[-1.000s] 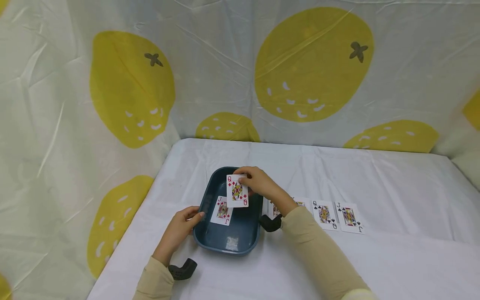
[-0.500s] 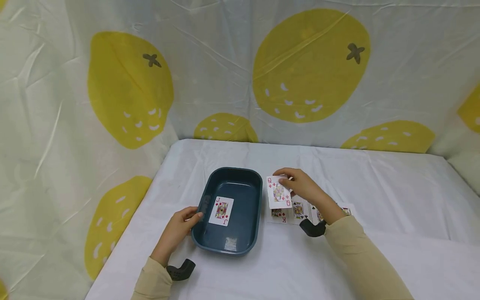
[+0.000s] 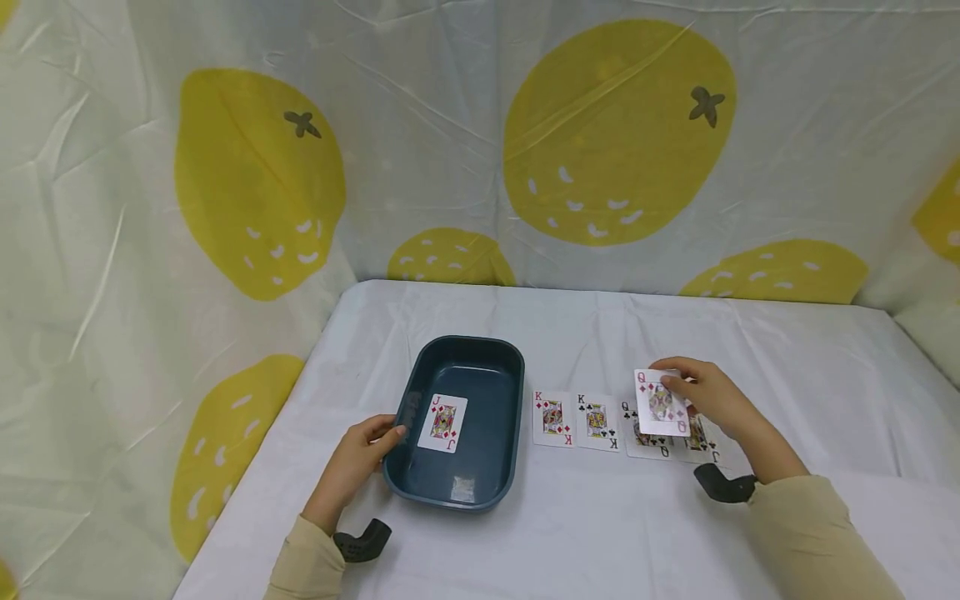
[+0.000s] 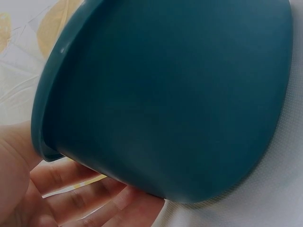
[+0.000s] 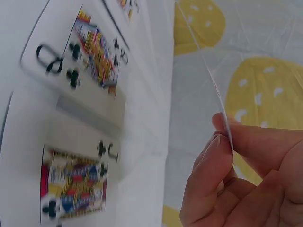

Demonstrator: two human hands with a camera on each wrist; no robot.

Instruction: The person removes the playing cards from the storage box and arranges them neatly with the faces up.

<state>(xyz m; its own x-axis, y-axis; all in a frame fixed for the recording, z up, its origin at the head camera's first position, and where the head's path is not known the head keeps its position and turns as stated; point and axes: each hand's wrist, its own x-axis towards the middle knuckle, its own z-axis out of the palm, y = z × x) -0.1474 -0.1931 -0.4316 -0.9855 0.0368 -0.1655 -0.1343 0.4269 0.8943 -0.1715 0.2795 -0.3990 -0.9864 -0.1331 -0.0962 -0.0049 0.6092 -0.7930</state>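
My right hand [image 3: 708, 393] pinches a queen of diamonds [image 3: 660, 404] by its upper right corner, raised above the cards on the table. In the right wrist view the held card [image 5: 215, 85] appears edge-on between thumb and fingers. Beneath it lie a queen of clubs [image 3: 648, 448] and a jack of clubs [image 3: 703, 450], partly covered in the head view. My left hand [image 3: 358, 457] grips the left rim of a dark blue plastic tray [image 3: 487, 492], thumb over the edge and fingers against the outer wall [image 4: 165, 104]. A jack of diamonds [image 3: 442, 423] lies face up inside the tray.
A king of diamonds [image 3: 552, 419] and a king of clubs [image 3: 597, 422] lie side by side right of the tray. White cloth [image 3: 585, 533] covers the table. A lemon-print curtain [image 3: 427, 150] stands behind and to the left.
My right hand has carried the queen of diamonds from above the tray to the right, over the clubs cards. The kings are uncovered now. My left hand stays on the tray.
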